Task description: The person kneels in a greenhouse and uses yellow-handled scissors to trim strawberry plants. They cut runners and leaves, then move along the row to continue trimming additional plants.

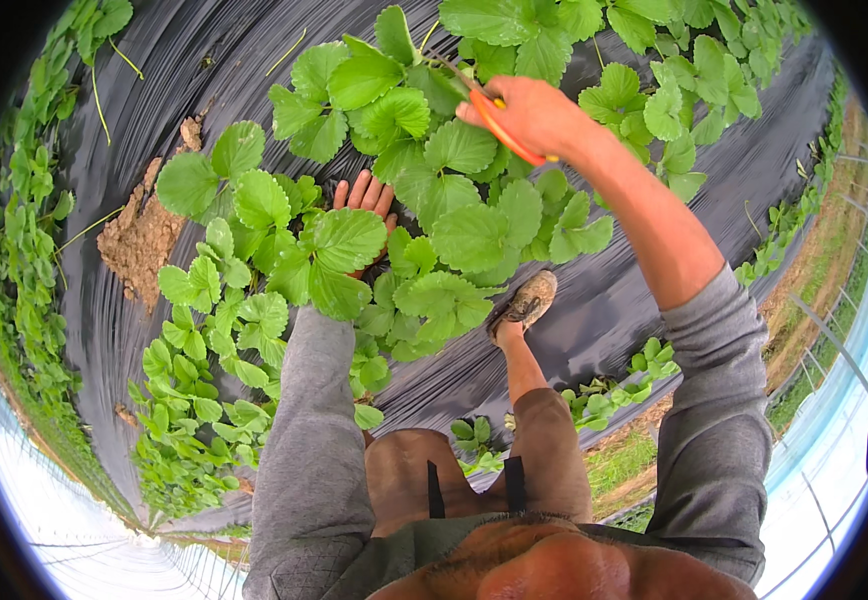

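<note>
A pair of orange-handled pruning snips [500,132] is gripped in my right hand [534,118]. Their thin grey blades point up and left into the leaves of a strawberry plant [394,110]. My left hand [364,198] reaches in among the leaves of the same row, low by the black plastic sheet. Its fingers are stretched out and slightly apart, while leaves cover most of the palm and the wrist. I see nothing held in it.
Black plastic mulch [234,75] covers the ground, with a clump of brown soil [142,235] on it at the left. More strawberry rows [24,290] run along both sides. My shoe [529,300] stands on the plastic beside the plants. Cut stems [101,105] lie about.
</note>
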A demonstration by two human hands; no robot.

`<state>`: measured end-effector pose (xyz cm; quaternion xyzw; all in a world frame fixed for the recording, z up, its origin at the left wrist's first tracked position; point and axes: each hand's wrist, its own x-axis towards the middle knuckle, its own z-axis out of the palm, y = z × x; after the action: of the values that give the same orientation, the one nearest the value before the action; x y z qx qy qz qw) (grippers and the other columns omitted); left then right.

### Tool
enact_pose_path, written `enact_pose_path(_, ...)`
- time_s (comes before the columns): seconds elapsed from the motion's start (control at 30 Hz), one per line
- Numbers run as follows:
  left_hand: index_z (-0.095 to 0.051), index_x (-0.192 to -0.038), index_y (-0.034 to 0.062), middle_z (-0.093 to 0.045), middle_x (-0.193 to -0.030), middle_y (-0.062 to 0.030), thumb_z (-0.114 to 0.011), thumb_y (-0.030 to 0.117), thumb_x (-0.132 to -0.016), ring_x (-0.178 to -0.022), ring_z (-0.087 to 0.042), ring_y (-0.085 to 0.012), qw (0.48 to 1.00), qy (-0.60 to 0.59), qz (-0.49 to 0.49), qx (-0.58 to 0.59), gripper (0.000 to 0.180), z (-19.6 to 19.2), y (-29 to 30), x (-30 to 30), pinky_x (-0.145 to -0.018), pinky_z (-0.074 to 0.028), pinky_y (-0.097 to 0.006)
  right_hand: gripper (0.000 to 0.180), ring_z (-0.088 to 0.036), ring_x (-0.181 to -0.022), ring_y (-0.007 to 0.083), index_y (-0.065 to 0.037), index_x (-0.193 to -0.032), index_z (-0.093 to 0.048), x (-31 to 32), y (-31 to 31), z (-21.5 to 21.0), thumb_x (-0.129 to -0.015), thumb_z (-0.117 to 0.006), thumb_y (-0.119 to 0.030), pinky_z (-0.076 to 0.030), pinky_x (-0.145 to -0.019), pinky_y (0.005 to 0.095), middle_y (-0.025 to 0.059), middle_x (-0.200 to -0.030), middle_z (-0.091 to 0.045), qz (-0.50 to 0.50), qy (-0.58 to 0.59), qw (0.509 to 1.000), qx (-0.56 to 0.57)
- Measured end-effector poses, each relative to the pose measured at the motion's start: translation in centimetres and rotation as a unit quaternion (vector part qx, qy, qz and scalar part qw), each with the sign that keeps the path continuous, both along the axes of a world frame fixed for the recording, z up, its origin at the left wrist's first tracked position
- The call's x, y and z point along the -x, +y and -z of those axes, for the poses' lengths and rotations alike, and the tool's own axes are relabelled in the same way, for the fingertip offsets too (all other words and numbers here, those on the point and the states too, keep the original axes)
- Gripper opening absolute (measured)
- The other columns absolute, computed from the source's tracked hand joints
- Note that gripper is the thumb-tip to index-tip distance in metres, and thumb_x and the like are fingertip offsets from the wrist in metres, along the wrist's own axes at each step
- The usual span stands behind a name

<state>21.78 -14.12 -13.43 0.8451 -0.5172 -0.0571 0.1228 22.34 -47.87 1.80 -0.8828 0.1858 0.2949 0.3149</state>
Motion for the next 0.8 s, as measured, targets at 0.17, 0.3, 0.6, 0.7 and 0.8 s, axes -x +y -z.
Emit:
enact_pose_path(0.17,-0.057,-0.132,0.0075,-0.053,-0.142,-0.0109,-0.068,0.026,-0.086,-0.141,-0.04,-0.0313,1.0,0.01,0.004,0.016,0.05,-0.6,-0.3,-0.2,-0.119,-0.025,-0.054,0.077,-0.068,-0.094,0.0416,0.003,-0.116,-0.06,1.9,1.8,-1.2,-0.091,-0.053,-0.069,-0.053,-0.086,0.0476,0.0269,-0.095,-0.069,-0.013,0.05,0.998,0.044)
enact_pose_path(0.3,-0.06,-0.122,0.0028,-0.057,-0.135,-0.0157,-0.068,0.021,-0.088,-0.135,-0.046,-0.0378,0.999,0.024,0.006,0.04,0.04,-0.9,-0.5,-0.2,-0.116,-0.03,-0.056,0.078,-0.068,-0.094,0.0416,0.005,-0.113,-0.06,1.9,1.7,-1.8,-0.092,-0.052,-0.069,-0.052,-0.085,0.0475,0.0275,-0.094,-0.069,-0.012,0.075,0.996,0.039)
enact_pose_path(0.6,-0.056,-0.133,0.0067,-0.05,-0.145,-0.0107,-0.07,0.027,-0.085,-0.143,-0.039,-0.0314,1.0,0.007,0.014,0.003,0.054,-0.5,-0.1,-0.3,-0.119,-0.025,-0.055,0.08,-0.067,-0.099,0.0396,0.007,-0.116,-0.06,2.8,1.4,-3.0,-0.091,-0.053,-0.069,-0.051,-0.088,0.046,0.0278,-0.102,-0.068,0.045,0.08,0.996,-0.013)
enact_pose_path(0.7,-0.056,-0.133,0.0061,-0.05,-0.145,-0.0114,-0.069,0.027,-0.086,-0.143,-0.039,-0.0318,1.0,0.01,0.017,-0.015,0.052,-0.7,0.1,-0.3,-0.119,-0.026,-0.055,0.076,-0.067,-0.095,0.0407,0.006,-0.111,-0.06,3.1,2.1,-3.0,-0.092,-0.054,-0.067,-0.051,-0.086,0.047,0.027,-0.097,-0.068,0.026,0.086,0.996,0.007)
enact_pose_path(0.8,-0.056,-0.133,0.0055,-0.049,-0.146,-0.012,-0.068,0.026,-0.087,-0.143,-0.039,-0.0323,0.999,0.011,0.018,-0.035,0.051,-1.0,0.1,-0.3,-0.119,-0.026,-0.055,0.073,-0.067,-0.09,0.042,0.005,-0.108,-0.059,3.4,2.6,-3.0,-0.093,-0.053,-0.066,-0.052,-0.083,0.0479,0.0258,-0.091,-0.069,0.001,0.081,0.996,0.026)
